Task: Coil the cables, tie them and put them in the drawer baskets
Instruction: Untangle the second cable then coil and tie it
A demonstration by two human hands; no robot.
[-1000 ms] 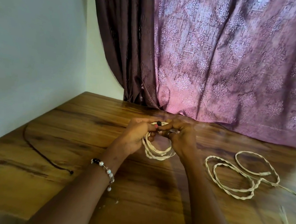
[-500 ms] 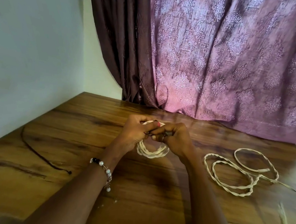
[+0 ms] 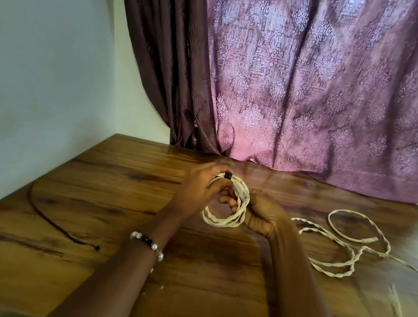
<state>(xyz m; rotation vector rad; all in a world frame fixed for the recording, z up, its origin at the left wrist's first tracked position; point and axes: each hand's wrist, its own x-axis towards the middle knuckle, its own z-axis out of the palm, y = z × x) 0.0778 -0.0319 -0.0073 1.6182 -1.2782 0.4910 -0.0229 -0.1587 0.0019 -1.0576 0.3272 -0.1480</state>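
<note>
1. The left hand [image 3: 197, 188] holds the top left of a coiled cream cable [image 3: 225, 221] above the wooden surface [image 3: 122, 201]; its grip is closed, fingers curled round the strands beside a small black band [image 3: 228, 175] that wraps the top of the coil.
2. The right hand [image 3: 261, 214] holds the coil's right side, palm turned up, with its fingers [image 3: 229, 201] passing through the loop from the inside; this grip is also closed on the cable.
3. The coil stands tilted between the two hands, several twisted strands lying together, its lower arc hanging just above the surface, though whether it touches the wood is hard to tell from this angle.
4. A beaded bracelet [image 3: 148, 242] of white and dark beads sits on the left wrist.
5. To the right, well apart from the hands, a second cream cable [image 3: 342, 248] lies loose on the surface in open loops, with one end trailing off toward the right edge.
6. To the left, a thin dark cord [image 3: 51, 222] curves across the wood and ends in a small knob near the front.
7. A patterned purple curtain [image 3: 311, 91] hangs behind the surface, its hem resting at the far edge, and a pale wall [image 3: 38, 65] stands to the left.
</note>
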